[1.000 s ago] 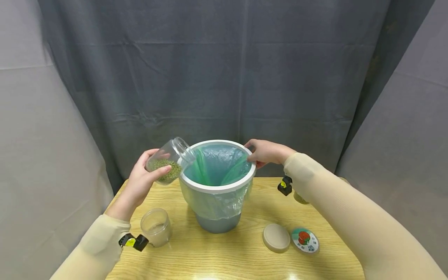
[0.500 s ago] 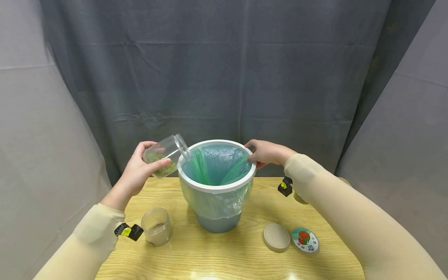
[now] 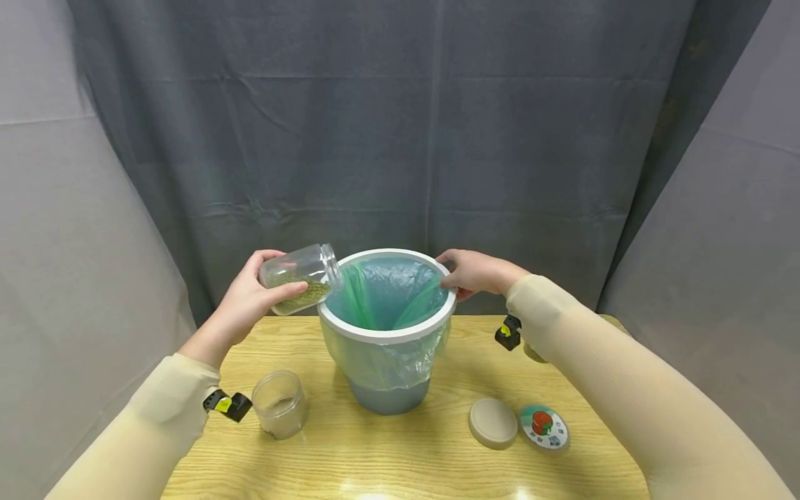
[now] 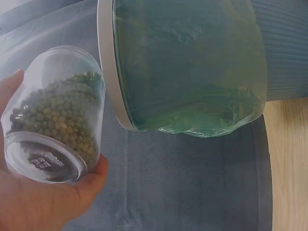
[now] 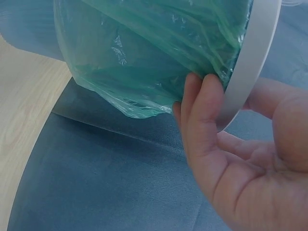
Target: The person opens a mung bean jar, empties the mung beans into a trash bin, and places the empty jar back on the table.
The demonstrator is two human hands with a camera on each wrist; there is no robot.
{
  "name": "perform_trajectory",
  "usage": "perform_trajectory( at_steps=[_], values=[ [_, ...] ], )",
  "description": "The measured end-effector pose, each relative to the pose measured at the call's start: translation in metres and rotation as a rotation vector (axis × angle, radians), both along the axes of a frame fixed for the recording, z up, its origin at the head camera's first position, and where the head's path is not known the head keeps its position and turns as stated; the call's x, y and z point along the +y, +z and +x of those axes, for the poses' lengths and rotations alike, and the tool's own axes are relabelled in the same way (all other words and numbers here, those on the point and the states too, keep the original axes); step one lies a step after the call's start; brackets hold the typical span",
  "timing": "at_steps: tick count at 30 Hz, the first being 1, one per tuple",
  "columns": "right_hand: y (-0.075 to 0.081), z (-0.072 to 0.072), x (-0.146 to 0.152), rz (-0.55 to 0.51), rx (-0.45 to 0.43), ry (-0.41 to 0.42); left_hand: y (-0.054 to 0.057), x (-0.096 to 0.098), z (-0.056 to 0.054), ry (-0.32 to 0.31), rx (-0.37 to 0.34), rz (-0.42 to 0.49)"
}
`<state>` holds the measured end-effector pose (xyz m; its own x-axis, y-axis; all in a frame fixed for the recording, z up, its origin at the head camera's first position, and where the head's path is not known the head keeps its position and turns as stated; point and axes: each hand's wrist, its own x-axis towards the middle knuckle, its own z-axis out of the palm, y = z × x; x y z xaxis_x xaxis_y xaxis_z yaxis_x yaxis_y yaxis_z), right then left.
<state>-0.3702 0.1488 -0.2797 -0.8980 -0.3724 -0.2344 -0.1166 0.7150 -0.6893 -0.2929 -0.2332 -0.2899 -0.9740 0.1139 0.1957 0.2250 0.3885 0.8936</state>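
My left hand [image 3: 253, 298] grips a clear jar [image 3: 300, 267] lying almost on its side, its mouth over the left rim of a trash bin [image 3: 390, 401]. Small green beans [image 4: 62, 110] lie along the jar's lower side and toward its base. A white ring [image 3: 386, 338] tops the bin, and a thin green bag [image 3: 400, 364] lines it and hangs over the outside. With its fingers curled round the ring at the right, my right hand [image 3: 478, 271] holds the bin; in the right wrist view those fingers [image 5: 204, 110] press against the bag.
An open clear jar [image 3: 279, 410] stands at the table's left. A beige lid [image 3: 493, 423] and a round lid with a tomato picture [image 3: 544, 427] lie at the right. Another container [image 3: 534, 353] is mostly hidden behind the right sleeve. A grey curtain [image 3: 400, 125] hangs behind the table.
My left hand has tipped the jar closer to level and raised its base slightly, and the beans have spread along its lower side. The right hand has stayed on the bin's ring.
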Motion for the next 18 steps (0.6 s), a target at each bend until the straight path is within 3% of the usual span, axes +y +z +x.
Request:
perform_trajectory(
  at_steps=[8,18],
  values=[
    [0.000,0.002,0.001,-0.011,-0.006,-0.002,-0.002,-0.002,-0.007,-0.003,-0.011,-0.005],
    [0.000,0.004,-0.001,-0.027,-0.004,-0.008,0.005,-0.007,-0.013,0.015,-0.029,-0.066]
  ],
)
